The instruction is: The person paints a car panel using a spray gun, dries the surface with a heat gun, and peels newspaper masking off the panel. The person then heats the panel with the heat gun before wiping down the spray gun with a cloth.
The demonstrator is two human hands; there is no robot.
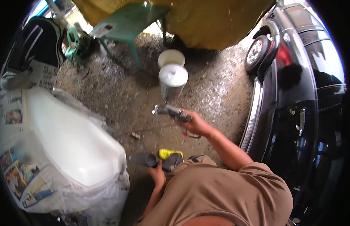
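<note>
My right hand (194,122) is wrapped round the handle of a metal spray gun (169,111), whose silver cup (173,79) stands upright on top. Low in the middle, my left hand (157,174) grips a dark cylindrical object (149,159) with a round end; its far part is blurred. To the left of both hands lies a glossy white panel (77,139), surrounded by newspaper sheets (88,199). The gun is held apart from the panel.
A green table (129,22) and a small green chair (72,43) stand at the back. Beyond the gun cup is a pale bucket (171,57) on wet, rough ground. A black car (295,113) lines the right side. A brownish-yellow sheet (216,22) hangs at the top.
</note>
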